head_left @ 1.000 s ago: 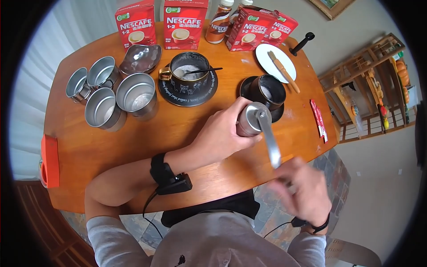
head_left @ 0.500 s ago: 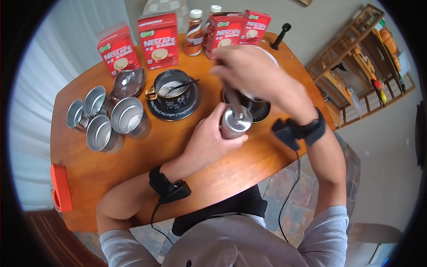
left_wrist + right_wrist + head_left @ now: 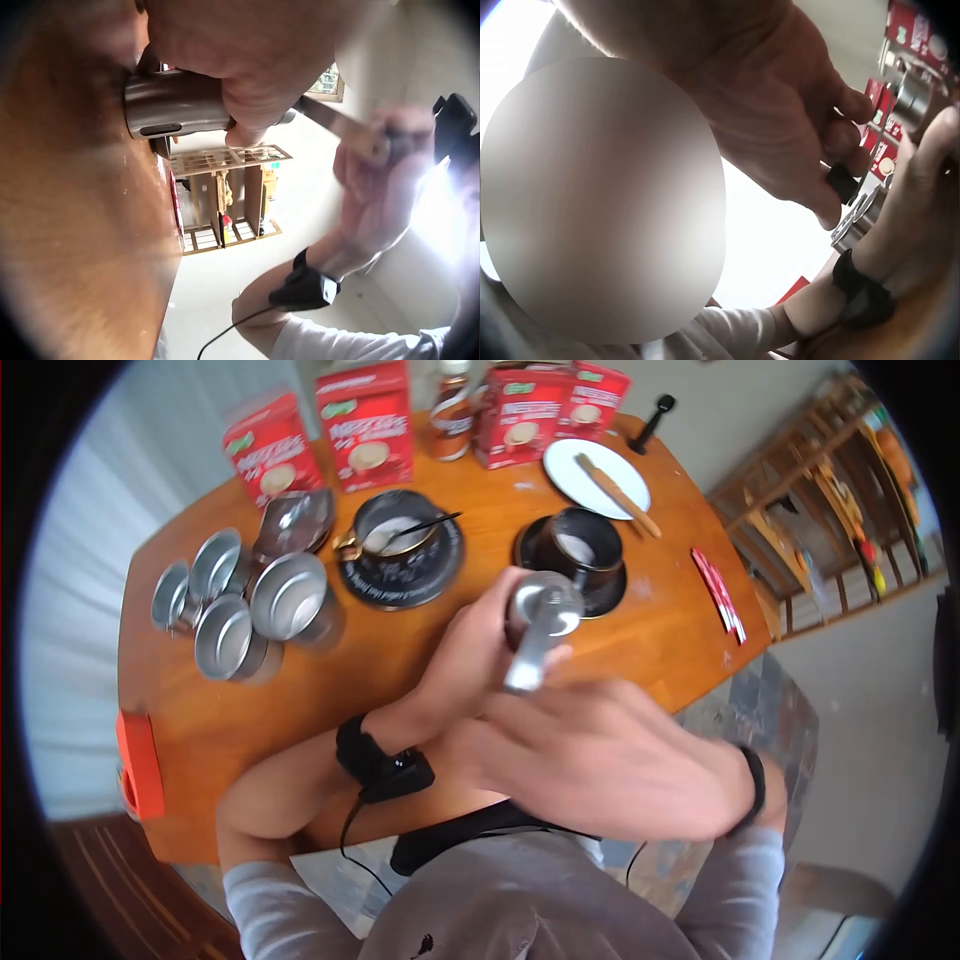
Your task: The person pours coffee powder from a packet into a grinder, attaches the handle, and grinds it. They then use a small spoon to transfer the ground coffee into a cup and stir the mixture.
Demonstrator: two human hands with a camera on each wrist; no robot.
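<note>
My left hand (image 3: 470,660) grips a steel hand coffee grinder (image 3: 548,598) near the table's front edge. In the left wrist view the grinder's body (image 3: 176,101) shows a dark oval slot low on its side. A crank (image 3: 532,650) juts from the lid toward me. My right hand (image 3: 610,765), blurred in the head view, curls its fingers round the crank's dark knob (image 3: 843,184), which shows in the right wrist view. Just beyond the grinder a black cup (image 3: 603,570) with white powder inside stands on a black saucer (image 3: 612,600).
A gold-handled black cup (image 3: 405,565) holds a dark spoon. Several steel cups (image 3: 290,600) and a dark bowl (image 3: 295,525) stand left. Behind are red Nescafe boxes (image 3: 365,435) and a bottle (image 3: 452,420). A white plate (image 3: 562,465) bears a wooden-handled brush (image 3: 620,495); red sachets (image 3: 718,595) lie right.
My right hand has swung the crank round, from near me to the far side and back toward me. My left hand keeps its grip on the grinder.
</note>
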